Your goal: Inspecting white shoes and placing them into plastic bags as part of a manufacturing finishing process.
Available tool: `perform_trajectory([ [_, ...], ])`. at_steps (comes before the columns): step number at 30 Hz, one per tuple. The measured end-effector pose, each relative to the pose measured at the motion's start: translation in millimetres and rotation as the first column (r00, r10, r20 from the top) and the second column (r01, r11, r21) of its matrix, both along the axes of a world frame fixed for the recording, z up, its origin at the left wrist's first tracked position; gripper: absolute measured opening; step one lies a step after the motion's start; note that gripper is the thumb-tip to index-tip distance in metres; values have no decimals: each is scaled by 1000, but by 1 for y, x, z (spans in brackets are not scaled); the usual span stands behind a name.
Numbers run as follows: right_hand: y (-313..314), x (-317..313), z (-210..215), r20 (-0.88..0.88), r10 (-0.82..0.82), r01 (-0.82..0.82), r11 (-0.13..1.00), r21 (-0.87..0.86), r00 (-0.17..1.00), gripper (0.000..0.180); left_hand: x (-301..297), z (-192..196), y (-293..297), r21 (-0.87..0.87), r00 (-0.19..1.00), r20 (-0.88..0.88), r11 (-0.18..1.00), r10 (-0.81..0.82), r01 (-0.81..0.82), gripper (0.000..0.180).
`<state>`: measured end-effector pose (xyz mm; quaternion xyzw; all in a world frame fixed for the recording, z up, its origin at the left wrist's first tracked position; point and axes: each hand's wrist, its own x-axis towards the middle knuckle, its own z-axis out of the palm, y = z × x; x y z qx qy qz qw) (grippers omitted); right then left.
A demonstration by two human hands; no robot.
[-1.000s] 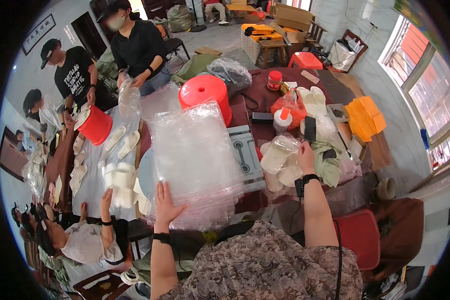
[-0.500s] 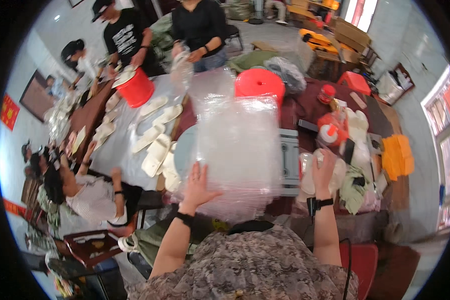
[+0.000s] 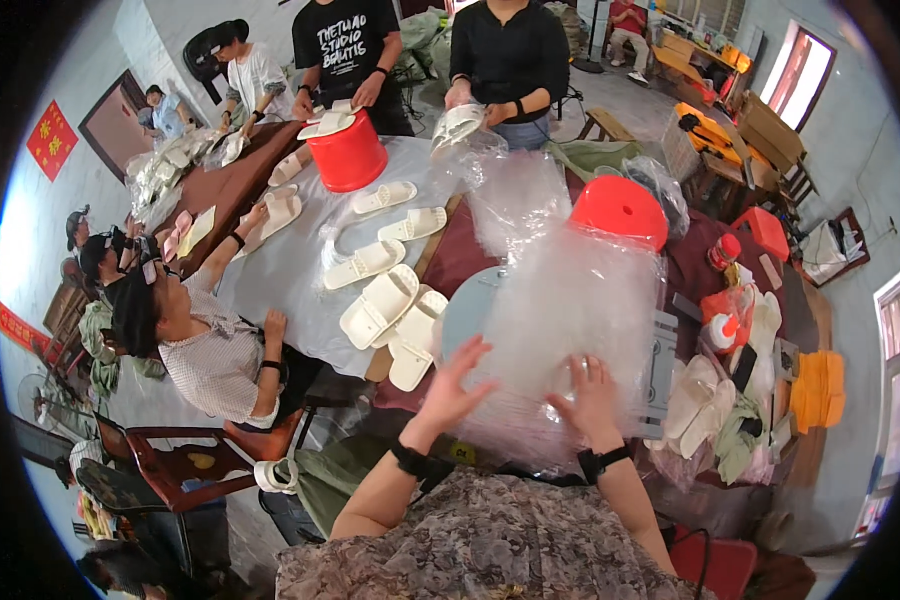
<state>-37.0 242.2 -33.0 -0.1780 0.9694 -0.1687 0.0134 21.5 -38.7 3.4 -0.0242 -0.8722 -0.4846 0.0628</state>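
A stack of clear plastic bags (image 3: 570, 310) lies before me, partly over a grey-blue round-ended board (image 3: 473, 310). My right hand (image 3: 592, 405) rests on the stack's near part, fingers stretched, with a ring on one finger. My left hand (image 3: 452, 392) is at the stack's left edge, fingers spread and holding nothing; whether it touches the bags I cannot tell. Left of it lie cream slippers (image 3: 382, 305), several of them in pairs on the sheeted table. A bagged pair of slippers (image 3: 698, 405) lies to the right of the stack.
A red stool (image 3: 620, 212) stands beyond the bags, a red bucket-like stool (image 3: 348, 155) farther left. At right are a white bottle with red cap (image 3: 720, 330), a green cloth (image 3: 738, 432) and an orange bundle (image 3: 818, 392). Co-workers stand across the table; one person (image 3: 215, 350) sits at left.
My right hand has moved left from the bagged slippers onto the bag stack. My left hand has shifted off the stack to its left edge. The head view has turned left.
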Motion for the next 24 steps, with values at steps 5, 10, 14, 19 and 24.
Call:
perform_trajectory([
  [5,-9,1,13,44,-63,62,998,23,997,86,-31,-73,-119,285,806,22,769,591,-572,36],
  [10,-9,-1,7,72,-83,85,996,-28,994,87,-49,-160,-174,185,566,619,599,544,-779,60],
  [14,-11,-2,10,93,-94,101,993,-69,991,87,-65,-183,-177,450,618,766,540,175,-711,53],
  [19,-22,-5,8,105,-77,85,994,-73,991,87,-76,-212,-191,610,685,657,312,313,-728,26],
  [24,-14,-1,2,90,-96,101,993,-56,991,88,-95,-156,-215,803,796,469,191,382,-564,29],
])
